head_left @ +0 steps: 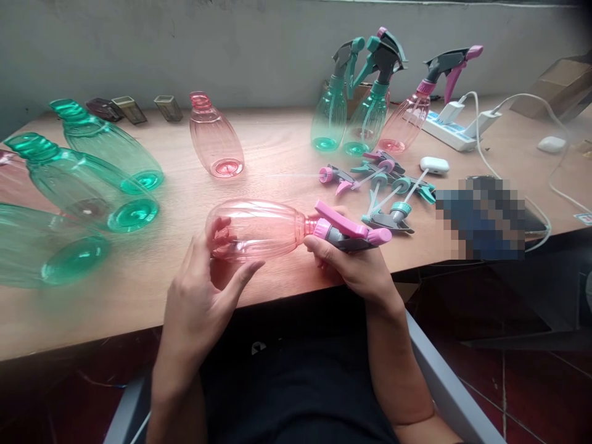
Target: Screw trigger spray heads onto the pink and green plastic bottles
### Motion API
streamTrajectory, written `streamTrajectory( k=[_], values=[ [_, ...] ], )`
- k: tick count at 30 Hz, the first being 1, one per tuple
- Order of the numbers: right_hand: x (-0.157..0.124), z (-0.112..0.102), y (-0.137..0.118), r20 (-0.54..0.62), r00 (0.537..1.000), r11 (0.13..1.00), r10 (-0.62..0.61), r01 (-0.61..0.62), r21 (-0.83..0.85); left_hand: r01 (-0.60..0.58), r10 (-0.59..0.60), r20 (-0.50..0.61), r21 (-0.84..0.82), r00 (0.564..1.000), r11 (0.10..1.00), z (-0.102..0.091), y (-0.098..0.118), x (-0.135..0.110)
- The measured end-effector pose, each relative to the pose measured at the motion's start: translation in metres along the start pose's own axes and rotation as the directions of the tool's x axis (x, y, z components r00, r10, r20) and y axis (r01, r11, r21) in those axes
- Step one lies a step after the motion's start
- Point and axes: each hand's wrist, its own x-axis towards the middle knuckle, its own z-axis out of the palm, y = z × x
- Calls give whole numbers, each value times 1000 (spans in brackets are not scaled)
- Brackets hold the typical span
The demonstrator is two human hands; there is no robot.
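Note:
A pink transparent spray bottle (263,227) lies sideways just above the table's front edge, held between both hands. My left hand (203,296) cups its base end, fingers curled around it. My right hand (356,268) grips the pink and grey trigger sprayer head (346,231) sitting on the bottle's neck. Both forearms reach up from my lap.
Several green capless bottles (92,179) stand at the left, one pink capless bottle (215,139) behind the middle. Three capped spray bottles (365,111) stand at the back right, loose trigger heads (383,188) before them. A power strip (451,129), white cables and earbud case (433,164) lie right.

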Motion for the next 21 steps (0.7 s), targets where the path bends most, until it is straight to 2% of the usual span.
streamTrajectory(
  k=[21],
  values=[
    [0,1,3,28,999,998,24,-25,61,-11,11,-5,50,1000,999,-2,-1,0]
  ],
)
